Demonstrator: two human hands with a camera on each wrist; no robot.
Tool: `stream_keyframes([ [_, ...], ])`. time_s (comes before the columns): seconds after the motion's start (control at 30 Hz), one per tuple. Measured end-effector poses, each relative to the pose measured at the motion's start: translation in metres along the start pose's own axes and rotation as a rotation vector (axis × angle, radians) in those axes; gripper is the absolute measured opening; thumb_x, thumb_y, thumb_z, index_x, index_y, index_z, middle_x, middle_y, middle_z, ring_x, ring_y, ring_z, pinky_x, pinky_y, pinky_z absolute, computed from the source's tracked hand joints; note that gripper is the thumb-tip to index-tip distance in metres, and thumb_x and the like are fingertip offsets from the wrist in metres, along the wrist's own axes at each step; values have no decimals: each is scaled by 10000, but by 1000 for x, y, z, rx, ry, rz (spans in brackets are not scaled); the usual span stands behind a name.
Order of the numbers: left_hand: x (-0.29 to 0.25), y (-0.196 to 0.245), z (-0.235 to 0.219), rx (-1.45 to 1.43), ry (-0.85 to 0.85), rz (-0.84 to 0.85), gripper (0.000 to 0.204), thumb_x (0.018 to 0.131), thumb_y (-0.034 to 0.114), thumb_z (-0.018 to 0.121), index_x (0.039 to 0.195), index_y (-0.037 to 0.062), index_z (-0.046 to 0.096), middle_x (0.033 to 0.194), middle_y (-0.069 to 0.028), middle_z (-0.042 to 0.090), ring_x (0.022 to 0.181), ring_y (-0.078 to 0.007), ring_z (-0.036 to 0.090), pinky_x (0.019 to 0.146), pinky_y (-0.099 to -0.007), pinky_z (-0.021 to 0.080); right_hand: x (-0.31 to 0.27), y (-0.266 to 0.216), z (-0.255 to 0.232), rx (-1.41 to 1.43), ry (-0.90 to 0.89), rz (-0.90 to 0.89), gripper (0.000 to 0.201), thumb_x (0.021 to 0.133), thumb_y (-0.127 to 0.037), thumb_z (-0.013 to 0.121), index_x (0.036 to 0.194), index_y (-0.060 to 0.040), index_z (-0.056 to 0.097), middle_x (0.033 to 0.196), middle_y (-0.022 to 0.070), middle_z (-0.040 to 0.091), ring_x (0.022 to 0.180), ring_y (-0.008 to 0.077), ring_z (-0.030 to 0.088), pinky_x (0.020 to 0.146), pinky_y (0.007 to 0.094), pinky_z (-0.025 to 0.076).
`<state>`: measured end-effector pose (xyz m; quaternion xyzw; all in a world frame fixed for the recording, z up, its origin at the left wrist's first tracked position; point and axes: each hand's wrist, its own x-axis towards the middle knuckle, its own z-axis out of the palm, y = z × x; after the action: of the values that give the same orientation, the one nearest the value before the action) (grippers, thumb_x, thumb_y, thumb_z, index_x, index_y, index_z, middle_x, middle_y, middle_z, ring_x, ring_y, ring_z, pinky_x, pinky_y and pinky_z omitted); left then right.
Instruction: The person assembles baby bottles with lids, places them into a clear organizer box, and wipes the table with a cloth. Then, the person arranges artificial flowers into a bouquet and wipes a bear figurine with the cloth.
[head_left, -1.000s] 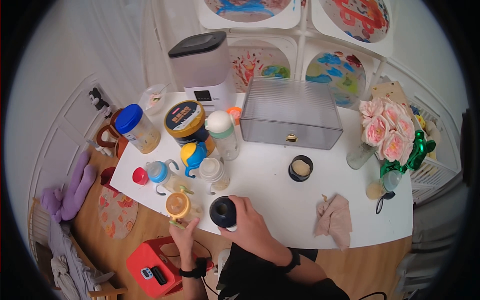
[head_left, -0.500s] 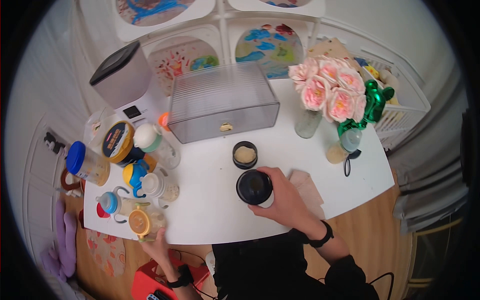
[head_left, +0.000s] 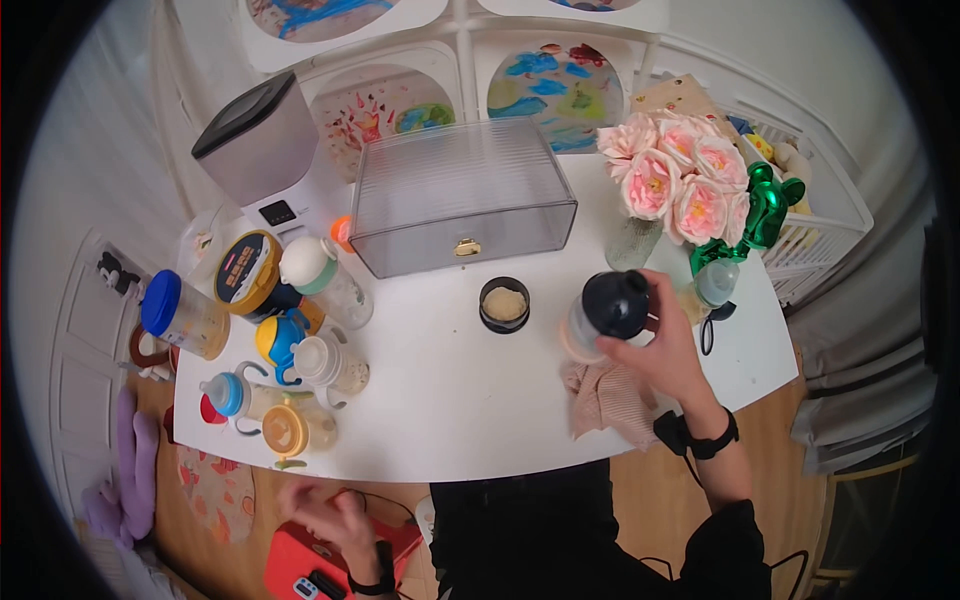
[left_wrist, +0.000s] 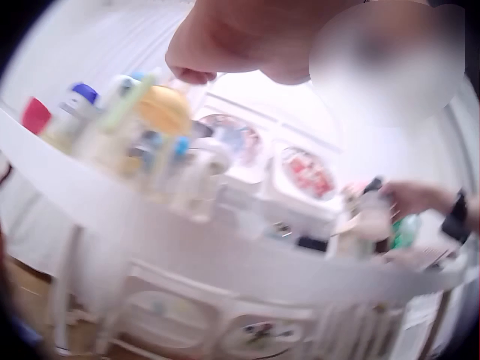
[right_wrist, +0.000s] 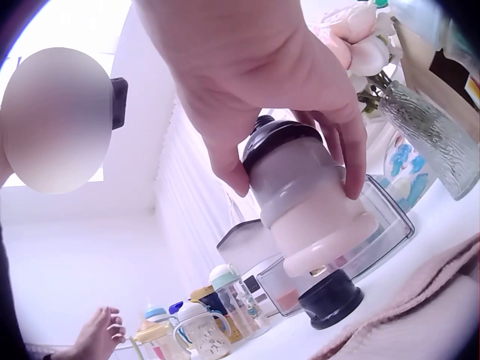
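Note:
My right hand [head_left: 668,335] grips a bottle with a dark top [head_left: 614,304] above the pink cloth, right of centre in the head view. The right wrist view has thumb and fingers around the bottle's clear, pale-filled body [right_wrist: 304,199], tilted. My left hand [head_left: 335,515] is off the table's front edge, holding nothing, fingers loosely bent. Nearest to it stands the yellow-topped cup [head_left: 287,430], not touched. A small black round container [head_left: 504,305] with pale contents sits mid-table. The cloth [head_left: 612,400] lies crumpled below the bottle.
Several cups and bottles, a blue-lidded jar [head_left: 178,310] and a tub [head_left: 248,270] stand at the left. Behind are a dispenser [head_left: 258,150] and a clear drawer box [head_left: 460,200]. Roses [head_left: 680,180] and a small bottle [head_left: 715,284] stand at the right.
My right hand has carried the dark-topped bottle rightwards, from beside the cups to above the cloth. My left hand has let go of the yellow-topped cup and drawn back off the table.

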<state>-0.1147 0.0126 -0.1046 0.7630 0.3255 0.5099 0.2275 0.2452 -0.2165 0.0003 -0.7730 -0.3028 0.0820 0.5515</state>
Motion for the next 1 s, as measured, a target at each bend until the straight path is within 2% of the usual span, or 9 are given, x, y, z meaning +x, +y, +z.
stream_keyframes([
  [0.1,47,79,42,-402,-537,-230,585,711,44,785,1213,3,488,1008,-75,545,898,-179,543,851,-330,479,13,-3,1,22,-7,3,738,690,-150,846,1284,-26,426,1128,120,622,1028,195,637,873,317,522],
  [0.13,63,93,63,-401,-663,-173,527,758,60,788,1209,6,522,980,-74,580,850,-166,560,798,-308,497,18,-2,3,14,-2,-26,734,691,-152,845,1280,-27,425,1132,121,622,1035,194,636,873,312,521],
  [0.27,103,118,163,-156,-737,257,711,735,208,855,1300,-13,484,1205,-199,548,1039,-295,577,862,-388,504,29,8,14,225,23,-83,740,718,-178,839,1312,-22,427,1142,101,616,1044,166,625,887,308,511],
  [0.33,111,111,212,2,-786,283,941,662,319,895,1390,-24,407,1314,-251,494,1186,-388,512,939,-459,479,29,4,12,205,17,-33,726,722,-184,840,1306,-17,442,1142,94,615,1041,161,622,889,301,506],
  [0.43,110,106,252,202,-1032,176,1113,582,357,922,1424,-72,332,1347,-240,467,1223,-413,472,967,-493,461,25,-2,8,202,23,-10,703,724,-195,842,1290,-11,468,1141,87,613,1033,155,620,889,289,499],
  [0.5,110,101,267,210,-1055,136,1136,562,363,928,1431,-58,331,1364,-250,466,1244,-426,463,986,-493,453,24,-2,8,233,24,-39,693,723,-199,844,1281,-10,481,1140,87,614,1027,154,621,887,283,497],
  [0.7,111,96,265,-31,-973,4,847,615,230,870,1304,-9,440,1247,-248,565,1123,-389,586,954,-405,492,16,-11,5,316,6,-22,753,721,-102,835,1351,-14,432,1200,83,582,1087,170,607,967,311,479],
  [0.83,117,133,197,-147,-1048,116,828,632,211,863,1320,28,441,1195,-237,595,1111,-389,601,955,-414,493,0,-31,-3,411,-21,-124,800,734,-53,807,1403,-21,370,1282,100,534,1182,181,554,1027,323,441],
  [1.0,108,144,156,-347,-1111,-41,853,643,200,872,1341,51,404,1195,-224,610,1103,-361,624,957,-385,496,-9,-57,-5,465,-77,-117,836,720,-78,826,1412,-8,362,1292,107,530,1194,183,546,1031,327,438],
])
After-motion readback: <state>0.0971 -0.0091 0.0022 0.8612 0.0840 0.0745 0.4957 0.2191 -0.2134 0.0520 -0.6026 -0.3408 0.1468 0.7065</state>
